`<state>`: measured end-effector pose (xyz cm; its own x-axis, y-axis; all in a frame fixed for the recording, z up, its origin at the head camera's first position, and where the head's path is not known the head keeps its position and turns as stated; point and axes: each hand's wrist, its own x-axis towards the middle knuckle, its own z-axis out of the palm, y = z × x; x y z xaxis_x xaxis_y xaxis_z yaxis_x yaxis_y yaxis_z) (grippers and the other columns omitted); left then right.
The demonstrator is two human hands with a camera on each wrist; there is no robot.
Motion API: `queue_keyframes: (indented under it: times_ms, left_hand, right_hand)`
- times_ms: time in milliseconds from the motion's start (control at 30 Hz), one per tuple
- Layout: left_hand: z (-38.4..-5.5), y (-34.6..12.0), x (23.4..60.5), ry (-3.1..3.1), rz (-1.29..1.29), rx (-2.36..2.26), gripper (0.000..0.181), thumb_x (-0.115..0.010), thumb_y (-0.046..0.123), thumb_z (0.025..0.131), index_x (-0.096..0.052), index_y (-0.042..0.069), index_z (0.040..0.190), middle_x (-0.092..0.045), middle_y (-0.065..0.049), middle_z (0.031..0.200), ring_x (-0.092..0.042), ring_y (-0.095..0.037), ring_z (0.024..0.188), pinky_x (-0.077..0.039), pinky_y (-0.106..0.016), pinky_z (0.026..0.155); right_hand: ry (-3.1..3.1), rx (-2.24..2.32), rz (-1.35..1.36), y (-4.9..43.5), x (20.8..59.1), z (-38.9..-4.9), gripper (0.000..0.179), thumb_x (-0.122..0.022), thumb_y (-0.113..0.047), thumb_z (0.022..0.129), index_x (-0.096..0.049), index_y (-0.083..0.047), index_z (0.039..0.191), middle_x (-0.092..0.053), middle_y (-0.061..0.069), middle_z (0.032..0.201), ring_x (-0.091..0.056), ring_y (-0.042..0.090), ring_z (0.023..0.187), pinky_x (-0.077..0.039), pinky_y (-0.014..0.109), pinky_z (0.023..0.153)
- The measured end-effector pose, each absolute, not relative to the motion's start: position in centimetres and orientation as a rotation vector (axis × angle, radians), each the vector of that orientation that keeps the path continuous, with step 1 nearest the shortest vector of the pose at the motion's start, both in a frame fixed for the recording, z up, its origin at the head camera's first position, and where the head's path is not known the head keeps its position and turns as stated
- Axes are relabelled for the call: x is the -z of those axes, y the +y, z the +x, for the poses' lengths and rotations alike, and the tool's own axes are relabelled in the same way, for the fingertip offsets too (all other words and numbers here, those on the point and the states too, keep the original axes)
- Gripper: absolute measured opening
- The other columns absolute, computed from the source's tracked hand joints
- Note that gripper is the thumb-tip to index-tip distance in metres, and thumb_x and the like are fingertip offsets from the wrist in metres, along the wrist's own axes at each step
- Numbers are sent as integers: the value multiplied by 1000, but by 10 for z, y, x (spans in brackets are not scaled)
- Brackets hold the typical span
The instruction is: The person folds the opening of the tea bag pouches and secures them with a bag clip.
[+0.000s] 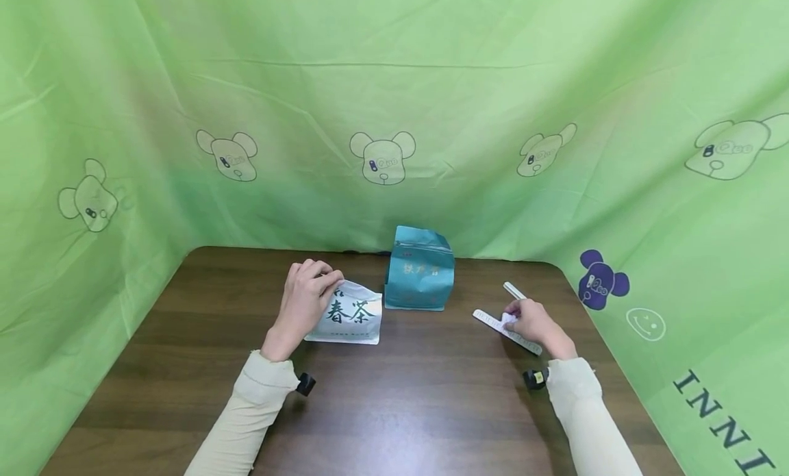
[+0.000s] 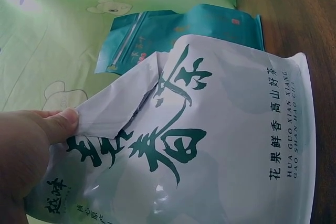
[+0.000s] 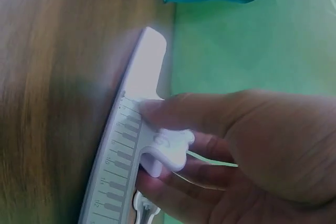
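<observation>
My left hand (image 1: 306, 289) pinches the top corner of a white tea bag (image 1: 348, 317) with green characters. The left wrist view shows its upper edge folded over, with the thumb on the fold, while the fingers behind are mostly hidden. My right hand (image 1: 535, 323) holds a long white bag clip (image 1: 487, 318) low at the right of the table. In the right wrist view, the thumb lies on the clip (image 3: 123, 145), which bears scale marks and a small shaped handle (image 3: 170, 148), and the other fingers curl beneath.
A teal tea bag (image 1: 420, 274) stands upright at the back, right of the white bag. Another slim white piece (image 1: 514, 290) lies behind the right hand. Green printed cloth (image 1: 382, 85) hangs around the brown wooden table (image 1: 394, 401).
</observation>
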<state>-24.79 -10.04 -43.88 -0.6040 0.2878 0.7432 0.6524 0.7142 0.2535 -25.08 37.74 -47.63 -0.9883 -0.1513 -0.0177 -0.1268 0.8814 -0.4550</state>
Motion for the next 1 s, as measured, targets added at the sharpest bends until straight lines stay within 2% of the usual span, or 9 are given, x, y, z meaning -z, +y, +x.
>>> queue_keyframes:
  times_ms: [233, 367, 533, 700, 1000]
  left_hand:
    - [-251, -99, 436, -2195, -719, 690, 4, -78, 13, 89, -80, 12, 92, -69, -2, 88, -57, -23, 82, -38, -37, 75]
    - [-251, -98, 438, -2189, -720, 671, 4, -78, 13, 89, -80, 13, 92, -68, -2, 88, -57, -23, 82, -39, -38, 76]
    - [-249, -98, 441, -2205, -723, 662, 4, -77, 15, 89, -79, 15, 92, -68, -2, 89, -57, -23, 83, -39, -38, 76]
    - [-248, -97, 442, -2191, -728, 681, 4, -78, 14, 88, -80, 15, 92, -68, -2, 88, -57, -23, 83, -39, -39, 76]
    - [-250, -100, 442, -2184, -717, 669, 5, -80, 13, 87, -80, 15, 92, -69, -1, 88, -58, -22, 82, -39, -38, 76]
  right_hand:
    - [2986, 812, -338, 378, 471, -250, 20, -76, 3, 76, -67, 7, 93, -70, 13, 83, -64, 21, 79, -52, 33, 71]
    - [2988, 884, -410, 375, 465, -247, 23, -78, 5, 75, -69, 9, 96, -73, 14, 85, -69, 23, 80, -54, 28, 70]
    - [3017, 916, -502, 364, 458, -240, 30, -81, 2, 79, -72, 11, 106, -76, 18, 93, -72, 28, 84, -56, 29, 71]
    - [2968, 1060, -537, 345, 453, -234, 28, -81, -3, 83, -74, 7, 108, -76, 18, 98, -73, 26, 88, -58, 29, 74]
    - [2826, 1260, -602, 299, 449, -232, 30, -78, -3, 88, -71, 10, 114, -74, 21, 105, -72, 25, 93, -59, 30, 79]
